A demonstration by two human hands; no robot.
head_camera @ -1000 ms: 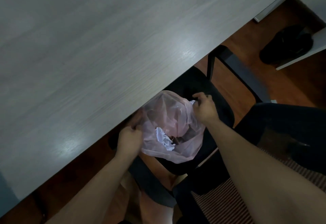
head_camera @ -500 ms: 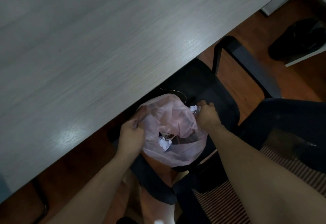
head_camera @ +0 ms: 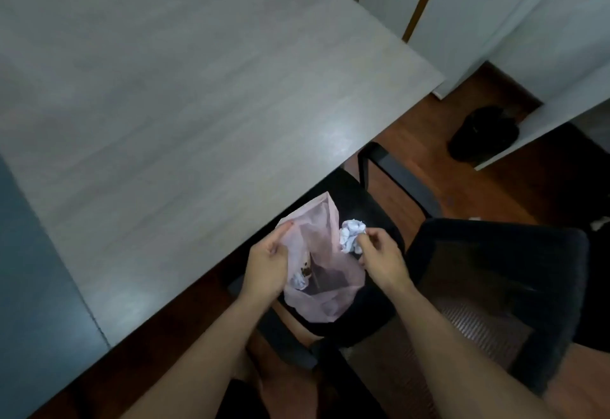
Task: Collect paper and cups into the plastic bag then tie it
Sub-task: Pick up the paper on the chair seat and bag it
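Note:
A thin pink plastic bag (head_camera: pixel 321 303) rests on the black seat of a chair (head_camera: pixel 363 207) just below the table edge. My left hand (head_camera: pixel 267 263) grips the bag's left rim and holds its mouth apart. My right hand (head_camera: pixel 379 255) pinches a crumpled white paper ball (head_camera: pixel 351 233) at the bag's right rim. Inside the bag lie another crumpled paper (head_camera: pixel 299 281) and a dark brownish item I cannot make out.
A grey wood-grain table (head_camera: pixel 185 115) fills the upper left. A second black chair (head_camera: pixel 495 273) stands at my right. White cabinets (head_camera: pixel 495 22) and a black shoe (head_camera: pixel 483 133) are at the far right on the brown wooden floor.
The view has tilted up and shows more of the table and cabinets. My right hand has lifted from the bag's rim and now holds a paper ball at the opening.

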